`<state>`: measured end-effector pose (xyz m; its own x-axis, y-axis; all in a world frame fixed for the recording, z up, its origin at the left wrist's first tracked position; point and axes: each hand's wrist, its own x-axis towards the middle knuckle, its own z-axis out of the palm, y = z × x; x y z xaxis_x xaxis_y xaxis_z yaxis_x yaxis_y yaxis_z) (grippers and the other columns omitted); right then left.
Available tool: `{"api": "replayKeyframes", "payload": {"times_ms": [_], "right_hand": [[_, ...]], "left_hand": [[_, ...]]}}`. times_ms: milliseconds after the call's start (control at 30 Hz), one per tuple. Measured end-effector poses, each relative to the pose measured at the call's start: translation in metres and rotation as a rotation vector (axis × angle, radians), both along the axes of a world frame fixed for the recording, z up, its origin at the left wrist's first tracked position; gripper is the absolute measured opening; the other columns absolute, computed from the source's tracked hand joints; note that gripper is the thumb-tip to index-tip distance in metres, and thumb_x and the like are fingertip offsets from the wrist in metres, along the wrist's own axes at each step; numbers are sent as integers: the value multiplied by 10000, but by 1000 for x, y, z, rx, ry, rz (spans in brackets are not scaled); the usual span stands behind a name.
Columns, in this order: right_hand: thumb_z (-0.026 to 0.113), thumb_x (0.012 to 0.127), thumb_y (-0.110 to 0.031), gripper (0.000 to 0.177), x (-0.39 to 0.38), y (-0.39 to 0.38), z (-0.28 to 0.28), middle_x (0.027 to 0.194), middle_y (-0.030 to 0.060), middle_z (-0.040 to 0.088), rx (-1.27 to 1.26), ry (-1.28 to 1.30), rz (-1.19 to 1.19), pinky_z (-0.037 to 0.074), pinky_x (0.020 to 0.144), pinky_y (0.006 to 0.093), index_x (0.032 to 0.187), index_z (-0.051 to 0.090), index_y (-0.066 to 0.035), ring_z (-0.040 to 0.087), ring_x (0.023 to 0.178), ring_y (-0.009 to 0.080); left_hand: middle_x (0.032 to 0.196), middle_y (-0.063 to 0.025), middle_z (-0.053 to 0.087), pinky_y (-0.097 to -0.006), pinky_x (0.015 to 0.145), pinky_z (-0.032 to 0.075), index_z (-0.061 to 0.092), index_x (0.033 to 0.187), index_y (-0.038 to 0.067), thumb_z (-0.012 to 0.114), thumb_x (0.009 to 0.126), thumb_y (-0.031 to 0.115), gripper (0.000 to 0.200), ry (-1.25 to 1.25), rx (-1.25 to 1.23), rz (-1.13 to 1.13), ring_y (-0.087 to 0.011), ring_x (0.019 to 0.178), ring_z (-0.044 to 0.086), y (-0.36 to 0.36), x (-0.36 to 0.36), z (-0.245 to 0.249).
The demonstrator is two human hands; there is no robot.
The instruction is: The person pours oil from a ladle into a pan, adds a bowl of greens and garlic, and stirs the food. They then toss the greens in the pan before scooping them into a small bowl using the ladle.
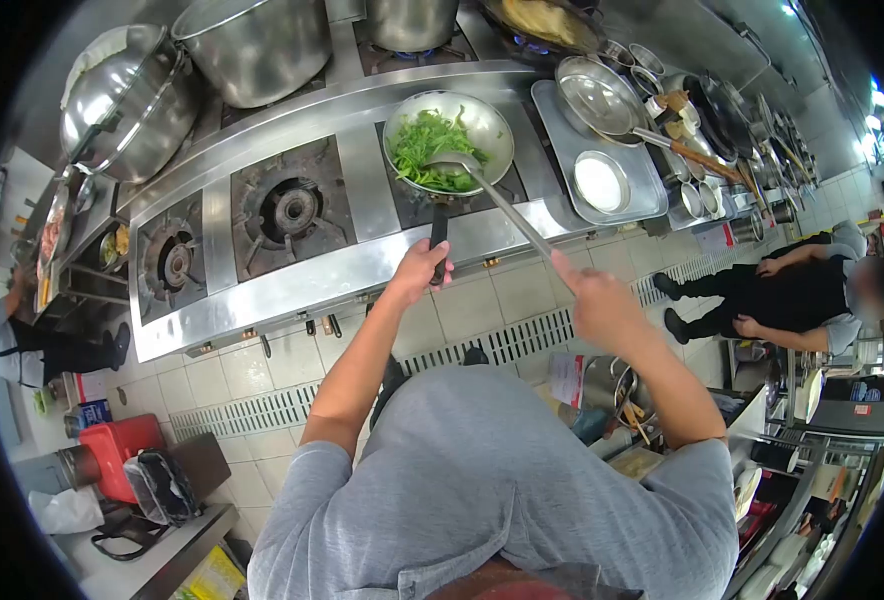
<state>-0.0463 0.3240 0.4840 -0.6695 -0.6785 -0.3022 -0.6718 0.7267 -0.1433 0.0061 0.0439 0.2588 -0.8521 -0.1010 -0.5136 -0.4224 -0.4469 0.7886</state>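
Observation:
A steel wok (pixel 482 118) holding green leafy vegetables (pixel 430 148) sits on a burner of the long steel stove (pixel 362 262). My left hand (pixel 418 270) grips the wok's dark handle (pixel 439 235). My right hand (pixel 594 298) holds the long handle of a steel ladle (pixel 497 197), whose bowl rests in the greens.
Two unlit burners (pixel 290 208) lie left of the wok. Big steel pots (pixel 252 45) stand at the back. A steel tray (pixel 650 196) with bowls and a white dish (pixel 600 182) is to the right. One person (pixel 802 292) stands at right, another (pixel 22 340) at left.

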Motion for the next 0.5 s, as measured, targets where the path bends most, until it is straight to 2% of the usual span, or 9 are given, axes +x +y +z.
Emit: {"api": "replayKeyframes", "payload": {"times_ms": [133,300,400,500], "right_hand": [[587,759,28,785,-12,-13,-48,1025,245,685,-85,6,-83,536,865,506,1517,429,-102,656,978,423],[585,765,18,774,-35,-7,-31,1006,258,687,-255,-68,-109,517,900,525,1514,413,-77,651,963,450],[589,767,2,751,-63,-15,-42,1000,256,693,-350,105,-42,519,888,535,1499,432,-63,656,953,450],[608,767,-10,740,-102,-47,-65,1011,259,692,-263,157,-66,524,867,534,1486,440,-45,654,940,454]], "left_hand": [[794,-34,596,-287,451,418,523,1130,68,576,1030,300,259,27,22,-10,-145,588,586,2,1,-3],[791,-34,596,-291,448,412,522,1112,70,563,1035,293,239,41,-12,-16,-144,587,585,-1,-1,-4],[792,-36,598,-288,446,408,523,1109,70,564,1035,291,236,37,0,-3,-145,584,585,1,2,-5],[792,-38,598,-284,442,401,523,1104,70,564,1035,289,233,31,-8,-2,-145,580,583,1,1,-3]]}}
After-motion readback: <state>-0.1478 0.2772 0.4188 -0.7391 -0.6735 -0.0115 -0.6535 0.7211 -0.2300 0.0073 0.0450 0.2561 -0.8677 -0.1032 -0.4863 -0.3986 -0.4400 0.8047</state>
